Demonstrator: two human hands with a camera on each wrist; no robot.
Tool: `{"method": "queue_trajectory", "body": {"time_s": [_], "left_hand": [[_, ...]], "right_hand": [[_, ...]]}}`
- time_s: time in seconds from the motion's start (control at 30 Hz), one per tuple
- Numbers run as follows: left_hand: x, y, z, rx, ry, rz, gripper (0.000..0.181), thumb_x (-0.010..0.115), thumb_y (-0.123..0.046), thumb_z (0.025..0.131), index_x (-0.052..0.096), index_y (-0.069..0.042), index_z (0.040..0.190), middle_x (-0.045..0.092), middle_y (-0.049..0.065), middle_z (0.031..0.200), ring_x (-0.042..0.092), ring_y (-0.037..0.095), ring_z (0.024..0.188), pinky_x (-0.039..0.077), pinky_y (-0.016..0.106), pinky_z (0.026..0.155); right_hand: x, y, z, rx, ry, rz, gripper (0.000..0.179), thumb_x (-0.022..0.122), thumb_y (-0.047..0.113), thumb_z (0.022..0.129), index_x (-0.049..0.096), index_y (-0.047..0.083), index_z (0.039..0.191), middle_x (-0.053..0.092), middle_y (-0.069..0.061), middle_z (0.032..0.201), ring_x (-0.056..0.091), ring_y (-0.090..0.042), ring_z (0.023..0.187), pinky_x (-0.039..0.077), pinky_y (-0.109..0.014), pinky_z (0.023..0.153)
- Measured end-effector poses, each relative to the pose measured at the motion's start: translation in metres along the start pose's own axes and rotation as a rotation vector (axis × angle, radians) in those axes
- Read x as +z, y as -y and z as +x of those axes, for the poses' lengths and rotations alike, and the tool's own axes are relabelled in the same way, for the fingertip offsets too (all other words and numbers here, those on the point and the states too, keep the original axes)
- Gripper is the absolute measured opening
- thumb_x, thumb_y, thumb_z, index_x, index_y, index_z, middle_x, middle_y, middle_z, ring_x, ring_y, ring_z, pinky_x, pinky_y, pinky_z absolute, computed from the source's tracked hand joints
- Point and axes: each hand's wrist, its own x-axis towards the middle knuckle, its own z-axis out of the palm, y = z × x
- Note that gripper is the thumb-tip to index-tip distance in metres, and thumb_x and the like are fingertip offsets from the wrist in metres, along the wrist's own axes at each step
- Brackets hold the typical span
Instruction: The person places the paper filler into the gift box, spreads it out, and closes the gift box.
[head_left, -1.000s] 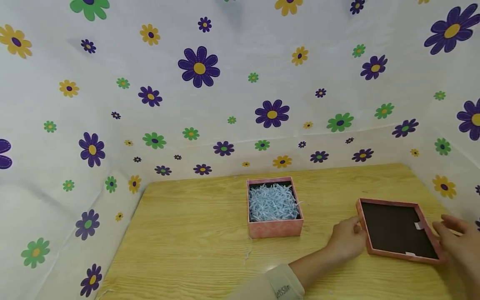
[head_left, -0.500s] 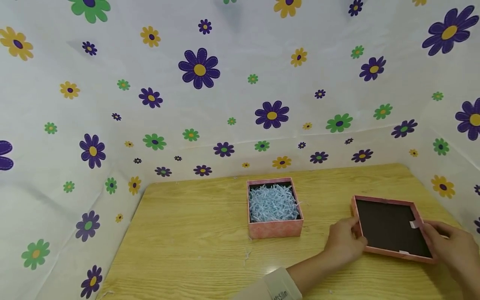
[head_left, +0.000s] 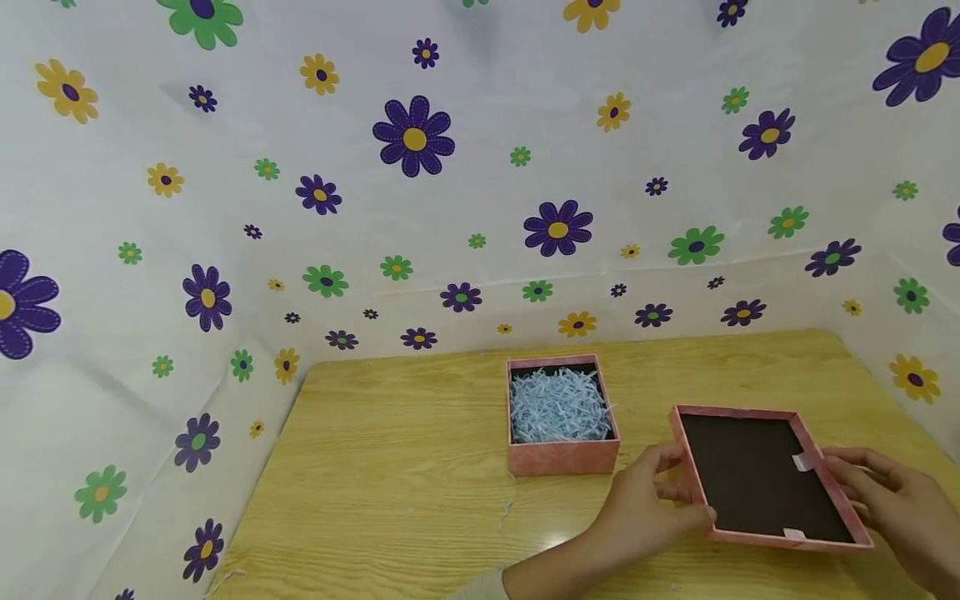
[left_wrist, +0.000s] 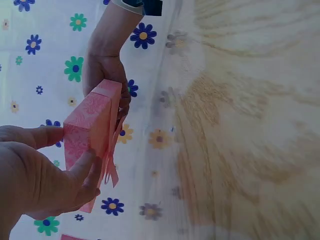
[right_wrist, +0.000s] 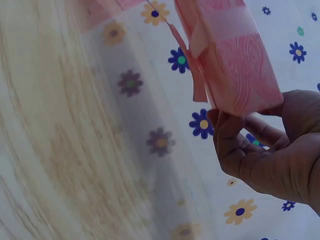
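Both hands hold a pink patterned box lid (head_left: 765,479) by opposite sides, its black inside facing up and two small white tabs (head_left: 806,461) at its edges. My left hand (head_left: 641,504) grips the left side, thumb at the near corner; my right hand (head_left: 892,504) pinches the right side. A pink ribbon (left_wrist: 113,167) hangs off the lid's underside in the left wrist view. The right wrist view shows the lid (right_wrist: 245,75) raised off the table, right fingers beneath its edge. Left of the lid stands the matching square box (head_left: 564,458), full of light blue shredded paper (head_left: 558,406).
The wooden table (head_left: 390,467) carries a few stray paper shreds (head_left: 506,507) in front of the box. White sheeting (head_left: 480,108) printed with purple, yellow and green flowers walls in the back and both sides.
The lid has shifted left toward the box and been lifted. My right hand, earlier loose beside the lid, now holds its right side. The box has stayed put; the head view has turned slightly.
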Motion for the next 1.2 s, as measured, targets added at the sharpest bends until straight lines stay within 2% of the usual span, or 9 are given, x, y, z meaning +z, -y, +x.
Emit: {"method": "queue_trajectory", "body": {"time_s": [0.13, 0.27, 0.43, 0.6, 0.73, 0.87, 1.07, 1.2], "left_hand": [[-0.024, -0.003, -0.017, 0.014, 0.062, -0.002, 0.069, 0.083, -0.01, 0.088, 0.055, -0.021, 0.151, 0.063, -0.019, 0.132, 0.069, -0.002, 0.094, 0.058, 0.018, 0.077], [-0.051, -0.007, -0.036, 0.025, 0.061, -0.036, 0.057, 0.078, -0.012, 0.096, 0.056, -0.014, 0.149, 0.064, -0.012, 0.131, 0.071, 0.002, 0.096, 0.059, 0.02, 0.079], [-0.081, -0.012, -0.055, 0.032, 0.042, -0.103, 0.047, 0.073, -0.008, 0.1, 0.058, -0.008, 0.145, 0.064, -0.001, 0.133, 0.072, 0.009, 0.095, 0.061, 0.026, 0.081], [-0.106, -0.019, -0.065, 0.046, 0.014, -0.099, 0.049, 0.073, -0.008, 0.1, 0.058, -0.007, 0.147, 0.066, 0.005, 0.133, 0.072, 0.014, 0.1, 0.062, 0.029, 0.083], [-0.124, -0.025, -0.066, 0.051, -0.033, -0.113, 0.048, 0.072, -0.009, 0.101, 0.058, -0.005, 0.147, 0.068, 0.011, 0.131, 0.072, 0.021, 0.111, 0.063, 0.034, 0.086], [-0.142, -0.027, -0.061, 0.048, -0.07, -0.142, 0.049, 0.071, -0.009, 0.101, 0.058, -0.002, 0.148, 0.066, 0.016, 0.134, 0.071, 0.026, 0.116, 0.062, 0.037, 0.089], [-0.167, -0.026, -0.051, 0.047, -0.129, -0.135, 0.046, 0.071, -0.008, 0.102, 0.061, 0.0, 0.145, 0.07, 0.019, 0.129, 0.073, 0.022, 0.106, 0.062, 0.036, 0.09], [-0.179, -0.026, -0.044, 0.07, -0.178, -0.109, 0.04, 0.07, -0.008, 0.103, 0.064, 0.0, 0.141, 0.072, 0.019, 0.126, 0.075, 0.023, 0.105, 0.062, 0.037, 0.09]], "right_hand": [[0.006, 0.004, -0.002, 0.041, 0.107, -0.01, 0.022, 0.047, 0.032, 0.114, 0.068, 0.028, 0.117, 0.065, 0.028, 0.104, 0.069, -0.002, 0.091, 0.062, -0.031, 0.077], [0.019, 0.009, -0.005, 0.037, 0.228, -0.011, 0.031, 0.044, 0.028, 0.116, 0.066, 0.01, 0.128, 0.064, 0.025, 0.11, 0.069, -0.003, 0.098, 0.062, -0.031, 0.081], [0.042, 0.02, -0.008, 0.032, 0.381, 0.073, 0.03, 0.043, 0.023, 0.116, 0.066, 0.009, 0.129, 0.069, 0.016, 0.117, 0.071, -0.013, 0.104, 0.062, -0.035, 0.085], [0.071, 0.041, -0.007, 0.003, 0.372, 0.066, 0.035, 0.049, 0.025, 0.114, 0.062, 0.001, 0.136, 0.07, 0.01, 0.12, 0.071, -0.016, 0.106, 0.062, -0.039, 0.087], [0.095, 0.056, -0.003, -0.059, 0.332, 0.068, 0.04, 0.054, 0.026, 0.113, 0.058, -0.003, 0.139, 0.072, 0.007, 0.12, 0.072, -0.015, 0.106, 0.062, -0.038, 0.086], [0.115, 0.068, 0.001, -0.128, 0.315, 0.058, 0.045, 0.057, 0.028, 0.111, 0.055, -0.002, 0.145, 0.073, 0.002, 0.12, 0.073, -0.016, 0.105, 0.063, -0.035, 0.085], [0.137, 0.084, 0.009, -0.219, 0.303, 0.06, 0.051, 0.058, 0.031, 0.111, 0.053, -0.001, 0.15, 0.072, 0.002, 0.126, 0.073, -0.013, 0.108, 0.062, -0.032, 0.087], [0.148, 0.093, 0.016, -0.27, 0.296, 0.079, 0.053, 0.058, 0.031, 0.111, 0.051, -0.001, 0.153, 0.07, 0.0, 0.134, 0.072, -0.011, 0.111, 0.061, -0.03, 0.089]]}}
